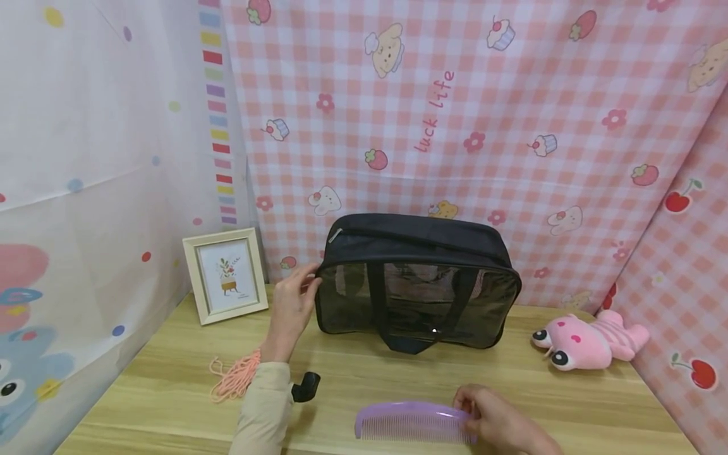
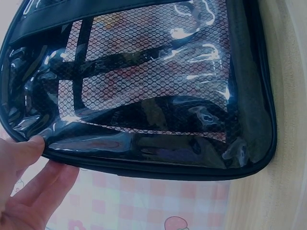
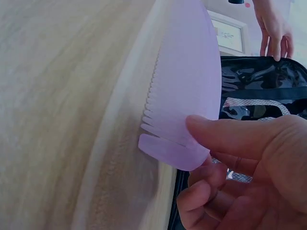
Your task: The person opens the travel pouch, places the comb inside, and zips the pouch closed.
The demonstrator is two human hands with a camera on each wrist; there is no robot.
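Note:
A black bag (image 1: 347,309) with a see-through front panel and two dark strap handles stands upright at the middle back of the table. My left hand (image 1: 292,306) pinches its left edge near the upper corner, thumb in front and fingers behind, as the left wrist view shows. A zipper pull (image 1: 335,236) hangs at the bag's top left. Nearer the front, my right hand (image 1: 493,418) grips a purple comb (image 1: 412,411) by its right end. The comb's teeth point down toward the table in the head view, and the thumb lies flat on its face in the right wrist view.
Left of the bag stands a cream picture frame (image 1: 192,268). A bundle of peach yarn (image 1: 236,377) lies beside the left sleeve (image 1: 264,404), where a small black piece (image 1: 306,387) sticks out. To the right lies a pink plush toy (image 1: 591,344). Printed cloths (image 1: 500,82) hang behind the wooden table (image 1: 165,379).

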